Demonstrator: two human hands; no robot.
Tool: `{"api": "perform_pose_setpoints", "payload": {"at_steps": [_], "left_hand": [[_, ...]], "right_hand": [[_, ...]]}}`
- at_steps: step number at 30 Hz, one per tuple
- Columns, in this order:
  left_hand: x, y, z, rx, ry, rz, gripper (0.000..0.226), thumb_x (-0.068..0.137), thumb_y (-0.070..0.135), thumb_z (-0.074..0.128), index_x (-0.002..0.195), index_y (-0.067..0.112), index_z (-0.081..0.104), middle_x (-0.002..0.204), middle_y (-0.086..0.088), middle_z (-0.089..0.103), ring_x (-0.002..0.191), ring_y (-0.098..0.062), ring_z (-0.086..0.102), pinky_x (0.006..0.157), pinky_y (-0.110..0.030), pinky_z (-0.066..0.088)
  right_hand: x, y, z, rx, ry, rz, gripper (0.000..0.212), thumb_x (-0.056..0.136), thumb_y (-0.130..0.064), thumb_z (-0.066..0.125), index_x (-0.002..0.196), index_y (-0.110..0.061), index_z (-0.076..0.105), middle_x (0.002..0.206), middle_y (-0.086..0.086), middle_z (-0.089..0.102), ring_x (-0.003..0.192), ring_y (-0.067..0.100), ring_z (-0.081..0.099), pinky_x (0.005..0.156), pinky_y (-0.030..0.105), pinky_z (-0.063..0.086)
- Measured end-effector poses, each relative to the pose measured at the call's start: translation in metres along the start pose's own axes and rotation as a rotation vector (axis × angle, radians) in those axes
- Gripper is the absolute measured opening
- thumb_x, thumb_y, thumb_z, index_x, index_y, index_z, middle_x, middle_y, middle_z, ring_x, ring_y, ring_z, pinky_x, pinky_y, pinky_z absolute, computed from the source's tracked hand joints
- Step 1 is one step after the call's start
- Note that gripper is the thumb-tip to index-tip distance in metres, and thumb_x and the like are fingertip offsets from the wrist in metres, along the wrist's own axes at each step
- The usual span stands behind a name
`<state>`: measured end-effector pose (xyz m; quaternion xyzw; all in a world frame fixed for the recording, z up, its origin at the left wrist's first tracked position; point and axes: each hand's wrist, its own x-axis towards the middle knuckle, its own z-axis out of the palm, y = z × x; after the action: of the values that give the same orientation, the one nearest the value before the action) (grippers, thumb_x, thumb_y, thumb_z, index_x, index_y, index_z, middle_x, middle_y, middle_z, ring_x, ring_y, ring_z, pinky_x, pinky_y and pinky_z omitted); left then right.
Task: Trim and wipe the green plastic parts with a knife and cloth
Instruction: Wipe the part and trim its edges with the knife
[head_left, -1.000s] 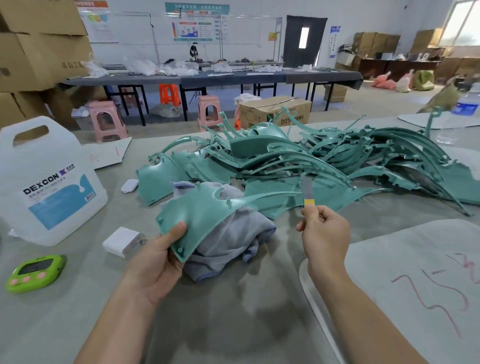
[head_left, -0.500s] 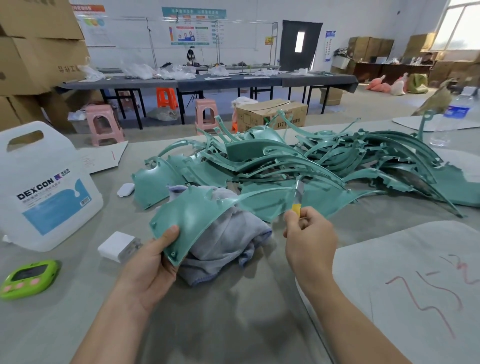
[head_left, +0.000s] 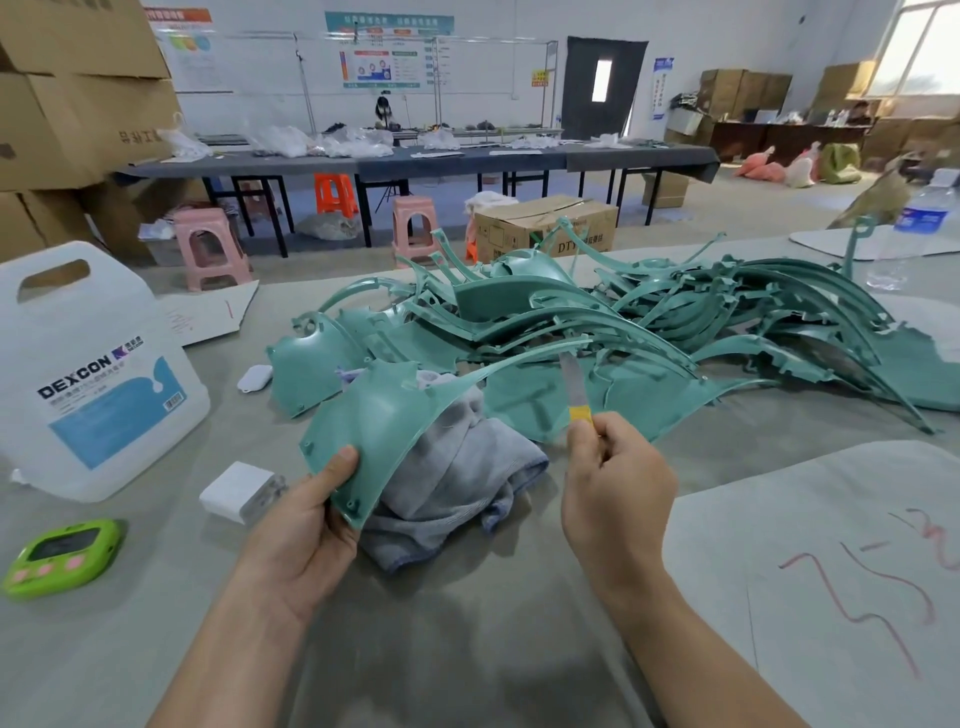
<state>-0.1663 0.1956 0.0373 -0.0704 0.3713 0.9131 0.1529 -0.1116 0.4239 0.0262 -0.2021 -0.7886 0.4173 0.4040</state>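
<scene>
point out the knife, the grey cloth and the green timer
knife (head_left: 571, 382): head view, on the bare blade above the yellow band
grey cloth (head_left: 457, 467): head view, on its bunched middle
green timer (head_left: 65, 558): head view, on its face below the screen

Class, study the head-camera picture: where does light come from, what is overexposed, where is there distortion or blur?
Head view: daylight enters by the window, blown out at top right; soft shadows lie on the near table; the wide lens stretches the jug at left; the knife looks slightly blurred.
</scene>
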Motion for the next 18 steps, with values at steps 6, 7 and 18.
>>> {"api": "perform_pose_setpoints", "payload": {"at_steps": [6, 7, 18], "left_hand": [[0.003, -0.003, -0.004, 0.048, -0.035, 0.008, 0.025, 0.079, 0.009, 0.063, 0.095, 0.007, 0.081, 0.103, -0.009, 0.078, 0.086, -0.015, 0.077, 0.066, -0.023, 0.061], [0.004, -0.003, -0.005, 0.052, -0.043, 0.009, 0.03, 0.08, 0.009, 0.062, 0.105, 0.005, 0.077, 0.108, -0.01, 0.077, 0.09, -0.017, 0.076, 0.07, -0.026, 0.062], [0.008, -0.008, -0.009, 0.18, -0.066, -0.004, 0.024, 0.079, 0.011, 0.065, 0.096, 0.005, 0.081, 0.111, -0.016, 0.075, 0.093, -0.023, 0.076, 0.07, -0.03, 0.063]], "right_hand": [[0.018, 0.011, 0.004, 0.056, 0.04, 0.185, 0.033, 0.1, -0.031, 0.053, 0.073, -0.013, 0.056, 0.064, 0.007, 0.062, 0.065, 0.026, 0.057, 0.061, 0.035, 0.043], [0.021, 0.013, 0.006, 0.037, 0.034, 0.188, 0.032, 0.1, -0.031, 0.053, 0.074, -0.012, 0.057, 0.064, 0.007, 0.063, 0.066, 0.027, 0.058, 0.062, 0.035, 0.043], [-0.007, -0.008, 0.005, -0.118, -0.063, -0.258, 0.024, 0.101, -0.027, 0.06, 0.079, -0.023, 0.052, 0.054, -0.007, 0.04, 0.052, 0.017, 0.035, 0.051, 0.032, 0.026]]}}
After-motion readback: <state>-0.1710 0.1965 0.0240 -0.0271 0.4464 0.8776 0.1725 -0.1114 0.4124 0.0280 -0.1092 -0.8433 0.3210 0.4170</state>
